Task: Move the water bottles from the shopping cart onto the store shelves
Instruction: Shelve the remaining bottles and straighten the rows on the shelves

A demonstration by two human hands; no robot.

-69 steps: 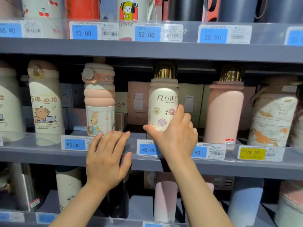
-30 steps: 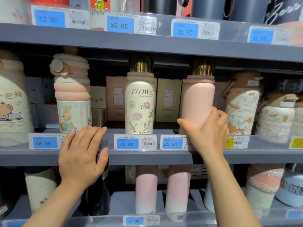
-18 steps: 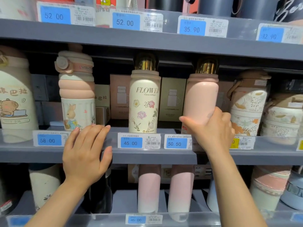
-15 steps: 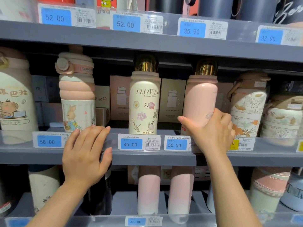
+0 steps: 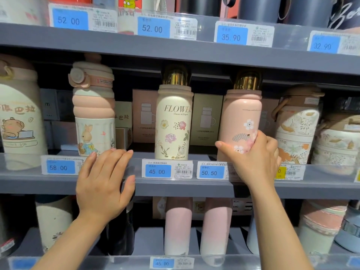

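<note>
Right hand (image 5: 253, 160): fingers and thumb curled round the lower body of the pink bottle (image 5: 240, 121), thumb on the left side, fingers wrapped over the right side across the blossom print. Wrist crosses the clear price rail in front of the shelf edge.

Pink bottle: upright on the middle shelf (image 5: 175, 187), gold cap on top, white and pink flowers facing out. Stands above the 50.50 tag (image 5: 211, 171).

Left hand (image 5: 104, 182): fingers straight and slightly spread, holding nothing; the hand lies flat against the front of the middle shelf, fingertips reaching the rail's upper edge, just below the rabbit bottle (image 5: 93, 115).

Flower bottle (image 5: 173, 123): cream, gold cap, lettered "FLOWER", upright just left of the pink bottle, apart from it, above the 45.00 tag (image 5: 157, 171).

Rabbit bottle: peach ribbed upper part, rabbit print below, upright left of the flower bottle, above the 58.00 tag (image 5: 60, 167).

Bear bottle (image 5: 17, 117): cream, cartoon bear, at the far left of the same shelf.

Leaf bottles (image 5: 296, 123): two with strap handles, right of the pink bottle.

Boxes (image 5: 206, 119): pink and olive cartons standing behind the bottle row.

Top shelf (image 5: 175, 53): tags reading 52.00, 52.00, 35.90, 32.90; dark containers above at right.

Lower shelf: two pink-to-white tumblers (image 5: 178, 228) standing side by side beneath the flower bottle.
</note>
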